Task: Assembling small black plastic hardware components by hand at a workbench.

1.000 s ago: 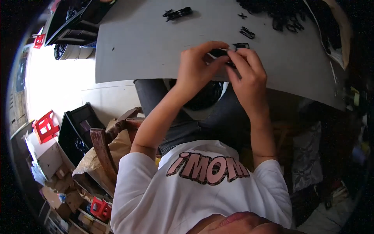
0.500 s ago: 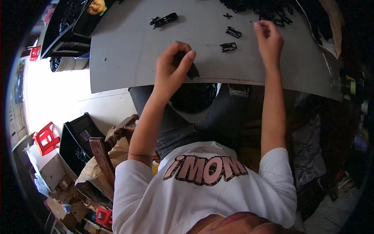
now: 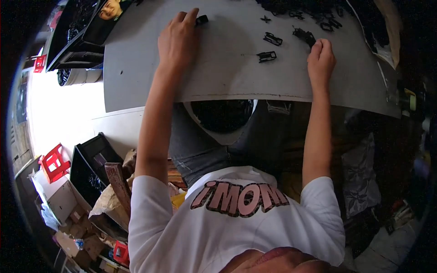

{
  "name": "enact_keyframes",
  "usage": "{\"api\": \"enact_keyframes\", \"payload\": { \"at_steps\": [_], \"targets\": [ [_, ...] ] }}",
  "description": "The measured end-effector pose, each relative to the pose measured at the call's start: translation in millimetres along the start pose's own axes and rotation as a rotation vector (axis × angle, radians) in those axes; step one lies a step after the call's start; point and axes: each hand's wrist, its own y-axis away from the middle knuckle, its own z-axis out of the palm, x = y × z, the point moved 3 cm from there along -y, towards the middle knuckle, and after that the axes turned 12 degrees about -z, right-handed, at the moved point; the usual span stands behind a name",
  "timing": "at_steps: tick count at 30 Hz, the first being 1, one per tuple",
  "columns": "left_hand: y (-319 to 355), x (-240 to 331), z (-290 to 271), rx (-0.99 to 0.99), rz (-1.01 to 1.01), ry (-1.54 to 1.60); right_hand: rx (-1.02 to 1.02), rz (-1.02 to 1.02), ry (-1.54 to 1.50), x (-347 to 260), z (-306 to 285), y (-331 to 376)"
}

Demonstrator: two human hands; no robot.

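My left hand (image 3: 176, 42) is at the far left of the grey table, back up, fingers together over a black plastic part. Only the right end of that black part (image 3: 201, 20) shows beyond the fingers; what they grip underneath is hidden. On the right side, the closed fingertips of my right hand (image 3: 322, 61) pinch a dark, jagged black plastic piece (image 3: 304, 36). Between the hands lie two open-framed black parts, one farther away (image 3: 272, 39) and one nearer (image 3: 266, 56). Beyond them is a small cross-shaped black piece (image 3: 265, 19).
Several black parts (image 3: 328, 23) are heaped along the far right of the table (image 3: 218, 86). A round container with black contents (image 3: 221, 116) stands below the near edge, between my legs. Black crates (image 3: 93, 157) and a red stool (image 3: 55, 163) are at left.
My left hand has moved from the near edge to the far left, over the black part there. My right hand has come slightly nearer, and a black piece now shows at its fingertips.
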Motion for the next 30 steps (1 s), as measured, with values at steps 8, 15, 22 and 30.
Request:
{"api": "enact_keyframes", "payload": {
  "at_steps": [8,15,22,30],
  "targets": [
    [28.0,23.5,-7.8,-0.391,-0.283,0.887,-0.137,0.049,0.121,15.2,-14.9,8.4],
    [70.0,19.2,2.9,-0.571,-0.277,1.089,-0.184,-0.138,0.499,-29.8,-32.9,28.3],
    [69.6,21.6,-0.5,-0.661,-0.171,0.873,-0.381,-0.37,-0.029,-61.7,-12.6,24.6],
    [70.9,19.6,1.8,-0.58,-0.19,0.906,-0.475,-0.676,0.001,-81.5,14.1,20.3]
  ]
}}
